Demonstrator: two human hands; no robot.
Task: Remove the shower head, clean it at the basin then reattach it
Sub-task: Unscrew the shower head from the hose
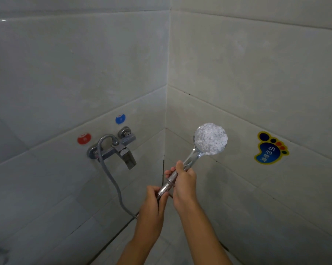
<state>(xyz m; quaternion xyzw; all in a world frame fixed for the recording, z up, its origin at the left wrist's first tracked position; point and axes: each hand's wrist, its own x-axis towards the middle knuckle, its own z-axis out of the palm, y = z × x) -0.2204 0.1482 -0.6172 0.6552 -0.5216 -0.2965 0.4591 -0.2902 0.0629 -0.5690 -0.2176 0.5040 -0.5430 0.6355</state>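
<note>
The shower head (210, 139) is a clear-handled one with a round white spray face, held up in front of the tiled corner. My right hand (184, 180) grips its handle, thumb on top. Just below it, my left hand (153, 197) pinches the metal nut (164, 188) where the grey hose (111, 180) joins the handle. The hose loops down from the chrome mixer tap (119, 148) on the left wall and back up behind my left hand.
Red (84, 138) and blue (120, 118) round stickers mark hot and cold above the tap. A blue and yellow foot-shaped sticker (270, 149) is on the right wall. Pale tiled walls meet in a corner; the floor lies below my arms.
</note>
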